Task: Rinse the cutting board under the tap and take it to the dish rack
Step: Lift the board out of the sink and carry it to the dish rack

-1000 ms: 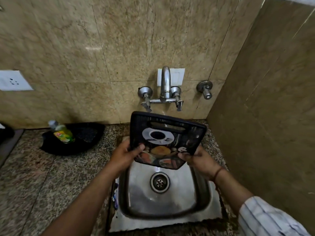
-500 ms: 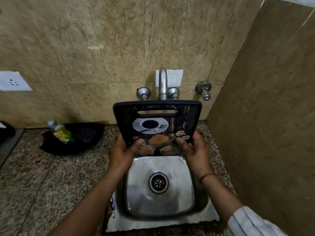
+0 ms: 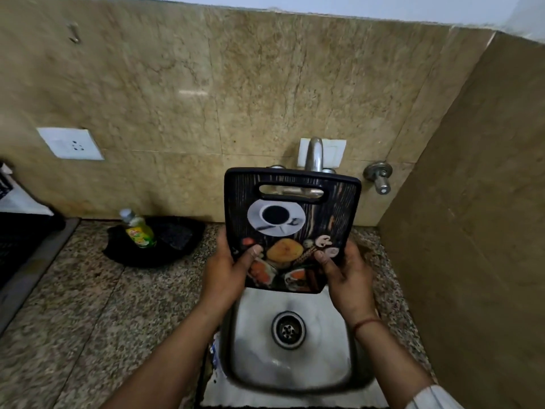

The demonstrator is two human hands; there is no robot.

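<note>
The cutting board [image 3: 290,208] is dark, with a printed coffee cup and food pictures and a slot handle at its top. It stands nearly upright above the steel sink [image 3: 339,361], in front of the tap [image 3: 314,153]. My left hand [image 3: 227,273] grips its lower left edge, thumb on the printed face. Gripping the lower right edge is my right hand [image 3: 348,276]. No water is visible from the tap, whose lower part is hidden behind the board.
A green dish-soap bottle [image 3: 138,230] lies in a black tray [image 3: 177,240] on the granite counter [image 3: 88,305] at the left. A wall socket [image 3: 70,143] sits at the left, a second valve [image 3: 379,175] right of the tap, a tiled side wall [image 3: 472,231] close on the right.
The board has been raised and turned from tilted to nearly upright, covering the tap's handles. Both hands rose with it, still holding its lower edges.
</note>
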